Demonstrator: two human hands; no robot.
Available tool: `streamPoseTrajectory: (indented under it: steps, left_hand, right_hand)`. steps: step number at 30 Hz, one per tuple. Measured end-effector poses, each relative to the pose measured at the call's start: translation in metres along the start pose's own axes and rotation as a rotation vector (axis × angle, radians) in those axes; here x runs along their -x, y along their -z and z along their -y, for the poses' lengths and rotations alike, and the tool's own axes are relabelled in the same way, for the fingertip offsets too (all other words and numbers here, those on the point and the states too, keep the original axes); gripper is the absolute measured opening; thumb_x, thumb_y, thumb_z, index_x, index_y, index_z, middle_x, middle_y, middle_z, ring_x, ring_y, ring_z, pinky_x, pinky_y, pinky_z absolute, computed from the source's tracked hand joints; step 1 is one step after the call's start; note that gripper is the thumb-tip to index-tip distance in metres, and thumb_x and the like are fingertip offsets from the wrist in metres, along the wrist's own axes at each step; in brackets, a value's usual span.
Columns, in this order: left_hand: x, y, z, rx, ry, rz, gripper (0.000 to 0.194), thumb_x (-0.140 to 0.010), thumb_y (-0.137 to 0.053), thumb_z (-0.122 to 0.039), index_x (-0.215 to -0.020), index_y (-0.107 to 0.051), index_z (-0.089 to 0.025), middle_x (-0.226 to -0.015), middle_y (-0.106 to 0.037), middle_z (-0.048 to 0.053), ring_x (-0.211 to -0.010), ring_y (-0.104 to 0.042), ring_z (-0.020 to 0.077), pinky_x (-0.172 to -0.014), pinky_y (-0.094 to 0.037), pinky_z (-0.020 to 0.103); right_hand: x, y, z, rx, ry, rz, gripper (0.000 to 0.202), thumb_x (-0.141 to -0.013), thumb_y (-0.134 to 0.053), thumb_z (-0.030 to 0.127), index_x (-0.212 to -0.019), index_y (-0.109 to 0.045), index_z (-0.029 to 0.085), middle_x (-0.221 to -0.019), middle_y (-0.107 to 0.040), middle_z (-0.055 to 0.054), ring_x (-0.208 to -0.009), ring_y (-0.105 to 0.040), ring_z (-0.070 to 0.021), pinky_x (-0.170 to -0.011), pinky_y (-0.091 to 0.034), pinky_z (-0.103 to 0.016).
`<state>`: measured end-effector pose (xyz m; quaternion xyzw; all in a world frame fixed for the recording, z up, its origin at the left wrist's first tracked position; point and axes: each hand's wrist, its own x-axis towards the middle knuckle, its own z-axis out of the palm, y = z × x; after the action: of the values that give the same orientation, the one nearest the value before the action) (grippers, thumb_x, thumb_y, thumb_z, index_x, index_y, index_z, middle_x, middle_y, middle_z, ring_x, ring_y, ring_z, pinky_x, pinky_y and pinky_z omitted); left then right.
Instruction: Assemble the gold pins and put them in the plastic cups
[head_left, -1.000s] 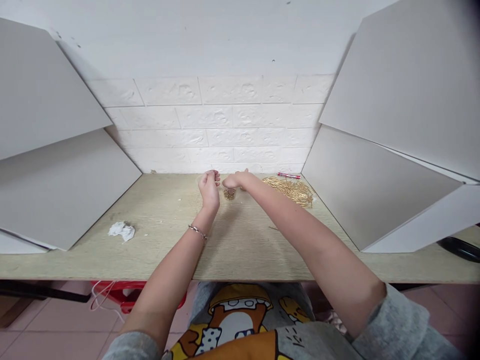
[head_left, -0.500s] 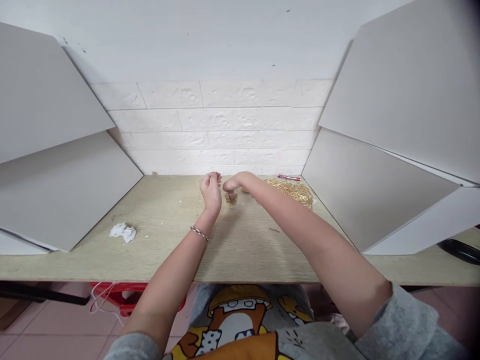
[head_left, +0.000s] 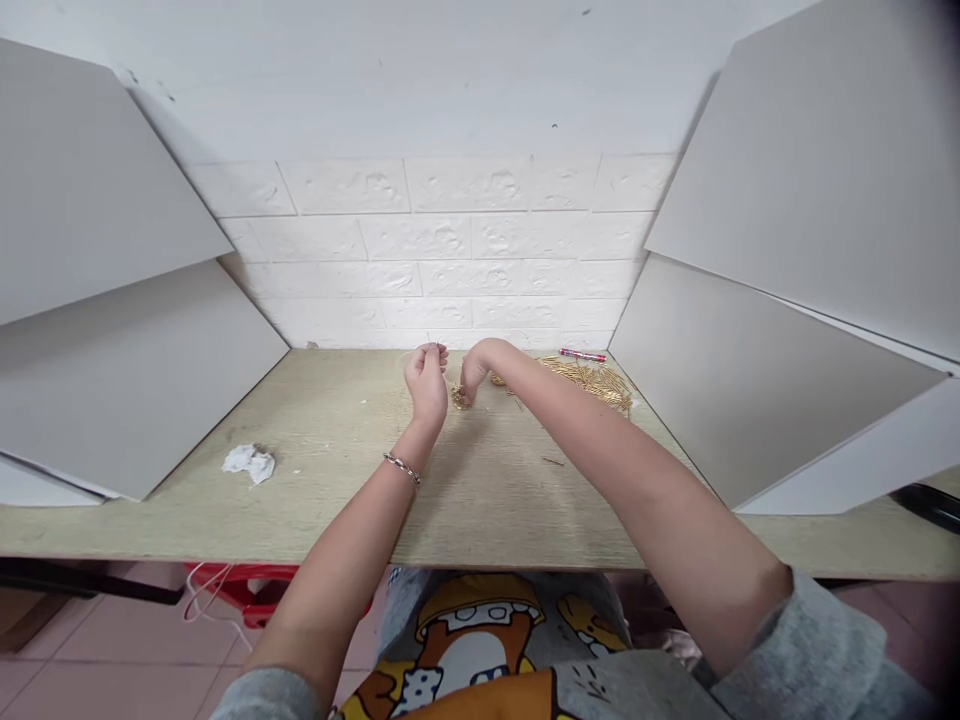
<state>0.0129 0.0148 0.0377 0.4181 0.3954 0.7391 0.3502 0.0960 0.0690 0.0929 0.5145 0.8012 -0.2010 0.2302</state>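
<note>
My left hand (head_left: 426,378) is raised just over the far part of the table, its thumb and fingers pinched together. A tiny dark tip shows at its fingertips, too small to name. A faint pale loop, perhaps thread, curves beside this hand. Right next to it my right hand (head_left: 474,374) bends down, its fingers together against the right side of a small gold cluster (head_left: 459,397). What those fingertips hold is hidden. Beyond my right forearm lies a loose pile of thin gold sticks (head_left: 600,383), partly covered by the arm.
A red marker pen (head_left: 583,355) lies behind the pile, near the brick-patterned wall (head_left: 442,238). One stray gold stick (head_left: 553,461) rests on the wooden table (head_left: 480,510). Crumpled white tissue (head_left: 250,463) is at the left. Grey-white panels (head_left: 150,370) stand on both sides.
My right hand has shifted from on top of the gold cluster to its right side, so more of the cluster shows. My left hand keeps its pinch in nearly the same place.
</note>
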Motion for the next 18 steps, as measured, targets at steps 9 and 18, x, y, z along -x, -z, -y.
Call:
streamPoseTrajectory:
  steps: [9, 18]
  left_hand:
    - [0.0, 0.001, 0.001, -0.017, -0.031, 0.026, 0.017, -0.075, -0.046, -0.027, -0.065, -0.053, -0.015, -0.069, -0.055, 0.002, -0.066, -0.05, 0.0098, -0.063, -0.039, 0.023]
    - [0.0, 0.001, 0.001, -0.045, -0.041, 0.037, 0.018, -0.075, -0.046, -0.027, -0.065, -0.054, -0.015, -0.069, -0.055, 0.002, -0.065, -0.05, 0.0101, -0.063, -0.04, 0.023]
  right_hand:
    - [-0.001, -0.008, 0.01, 0.058, -0.03, -0.196, 0.045, -0.046, -0.076, 0.021, -0.09, -0.067, 0.016, -0.111, -0.058, -0.012, -0.114, -0.041, -0.0372, -0.096, -0.012, -0.061]
    - [0.002, -0.01, -0.002, -0.178, 0.053, -0.215, 0.044, -0.031, -0.078, 0.023, -0.072, -0.068, 0.01, -0.086, -0.063, -0.01, -0.086, -0.059, -0.0291, -0.084, -0.041, -0.041]
